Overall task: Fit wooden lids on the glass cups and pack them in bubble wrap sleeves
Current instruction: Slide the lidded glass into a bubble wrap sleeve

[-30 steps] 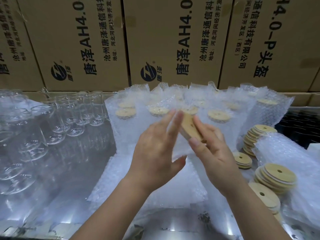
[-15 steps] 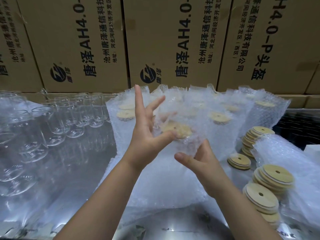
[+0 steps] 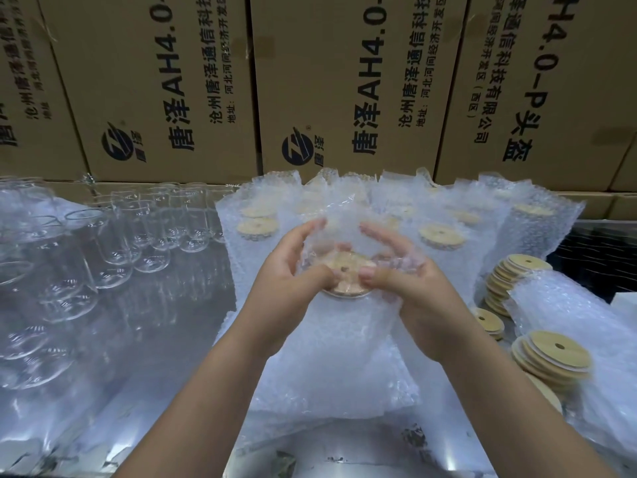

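Since the bubble wrap sleeve [image 3: 344,215] gapes mid-bench, the left hand [image 3: 286,288] and right hand [image 3: 417,298], fingers curled round it, thumbs pinching its near edge, should draw film up evenly without tilting the wooden lid [image 3: 348,276] inside; its cup is hidden. Filled sleeves [image 3: 531,232] behind each hold a lidded cup.

tan lid [image 3: 348,274], clear bubbled sleeve [image 3: 344,346], brown cartons [image 3: 344,81]

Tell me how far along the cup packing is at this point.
Done: several sleeved cups with lids stand at the back. In hand: the left hand and right hand grip a bubble wrap sleeve around a lidded cup, thumbs at its top. Left: many bare glass cups on the left and stacks of loose lids on the right, so much remains.
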